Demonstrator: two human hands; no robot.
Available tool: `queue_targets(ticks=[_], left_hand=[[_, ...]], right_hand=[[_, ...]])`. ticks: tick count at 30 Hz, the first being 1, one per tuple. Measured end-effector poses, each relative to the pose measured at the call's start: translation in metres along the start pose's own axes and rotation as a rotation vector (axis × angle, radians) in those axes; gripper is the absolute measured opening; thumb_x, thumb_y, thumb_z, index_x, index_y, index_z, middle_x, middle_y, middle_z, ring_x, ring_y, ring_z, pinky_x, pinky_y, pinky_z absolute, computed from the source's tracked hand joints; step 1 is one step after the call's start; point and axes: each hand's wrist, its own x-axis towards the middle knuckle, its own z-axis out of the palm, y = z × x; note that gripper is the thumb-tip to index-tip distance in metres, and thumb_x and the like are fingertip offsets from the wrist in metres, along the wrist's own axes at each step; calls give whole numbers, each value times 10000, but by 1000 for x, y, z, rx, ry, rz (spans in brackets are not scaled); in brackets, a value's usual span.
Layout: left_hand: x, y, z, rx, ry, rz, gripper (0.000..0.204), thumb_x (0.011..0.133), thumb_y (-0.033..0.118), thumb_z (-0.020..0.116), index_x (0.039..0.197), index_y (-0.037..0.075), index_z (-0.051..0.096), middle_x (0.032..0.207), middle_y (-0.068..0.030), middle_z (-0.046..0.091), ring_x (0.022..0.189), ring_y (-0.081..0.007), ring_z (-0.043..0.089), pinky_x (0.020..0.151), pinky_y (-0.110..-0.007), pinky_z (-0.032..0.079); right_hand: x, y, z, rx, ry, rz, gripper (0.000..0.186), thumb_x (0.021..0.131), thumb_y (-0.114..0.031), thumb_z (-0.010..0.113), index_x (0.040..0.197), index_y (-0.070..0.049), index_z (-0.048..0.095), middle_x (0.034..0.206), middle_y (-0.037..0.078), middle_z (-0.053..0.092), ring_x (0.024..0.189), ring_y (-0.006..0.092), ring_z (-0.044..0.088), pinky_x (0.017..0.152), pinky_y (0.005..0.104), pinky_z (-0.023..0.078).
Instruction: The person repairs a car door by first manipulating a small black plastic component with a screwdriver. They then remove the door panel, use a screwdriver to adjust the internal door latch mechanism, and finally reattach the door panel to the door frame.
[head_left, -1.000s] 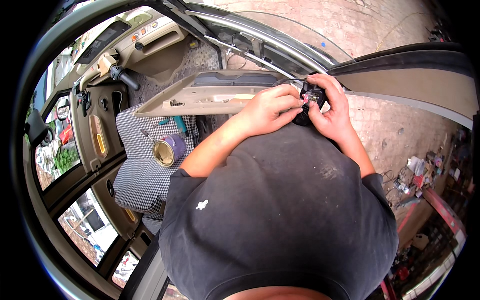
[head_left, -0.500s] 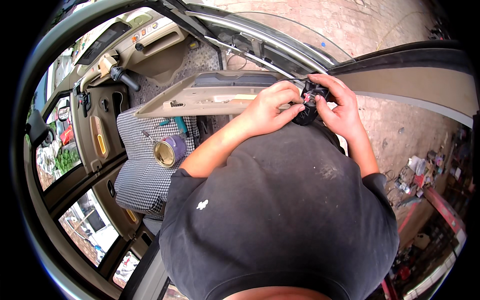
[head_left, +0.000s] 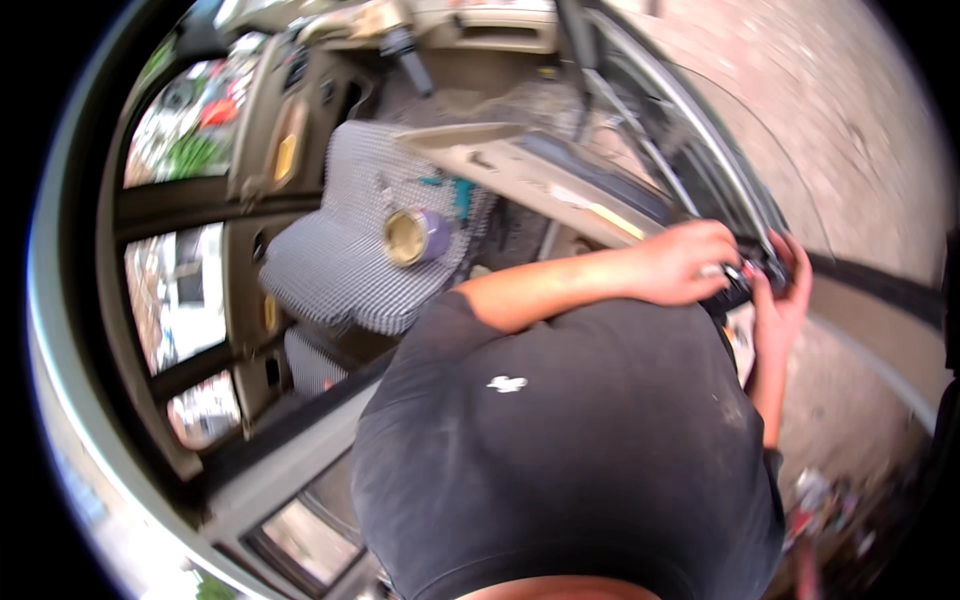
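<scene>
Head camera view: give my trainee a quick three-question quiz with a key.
1. True or false: the purple, cylindrical open can stands on the floor.
2. Which is nearer the can: A, the teal tool, or B, the irregular black part?
3. How many hands are on the black part?

Key: 1 false, it rests on the black-and-white checked fabric seat; 2 A; 3 two, left hand and right hand.

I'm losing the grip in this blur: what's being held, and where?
A small black part, by its right side in the right hand. The left hand is at its left; blur hides its exact hold.
</scene>
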Motion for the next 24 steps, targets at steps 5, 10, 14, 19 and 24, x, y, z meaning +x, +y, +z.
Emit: queue_targets(ticks=[5,10,14,19,24], left_hand=[[-23,20,-25,89,214,-38,316,781,65,685,1080,8,601,1074,-165,589,1034,-348,578,889,-429,484],[-58,24,-48,206,551,-110,250,809,40,657,1051,-7,615,1005,-154,598,940,-327,590,843,-392,489],[-84,-2,-76,233,1194,-229,271,886,-7,580,1152,5,530,967,-60,541,895,-157,534,827,-290,454],[-156,-83,-146,113,1688,-305,292,935,17,513,1204,12,400,949,-31,481,786,-87,480,705,-230,430],[-209,-142,-144,117,1946,-491,327,943,84,532,1216,-28,392,964,-77,505,816,-142,520,737,-275,444]], right_hand=[[-11,23,9,24,-224,242,494,883,-89,620,1355,1,505,1069,80,606,774,109,551,635,236,465],[9,24,19,41,-308,274,434,891,-74,599,1316,-8,542,1103,112,665,596,54,482,480,182,383],[35,14,11,88,-342,174,469,889,-113,598,1325,30,506,1265,175,624,747,56,591,519,150,405],[54,20,-9,13,-394,192,531,910,-230,625,1351,29,483,1286,186,605,1041,179,615,756,215,503],[59,21,-10,-38,-318,165,540,924,-282,629,1353,15,492,1223,132,631,897,135,629,596,178,448]])
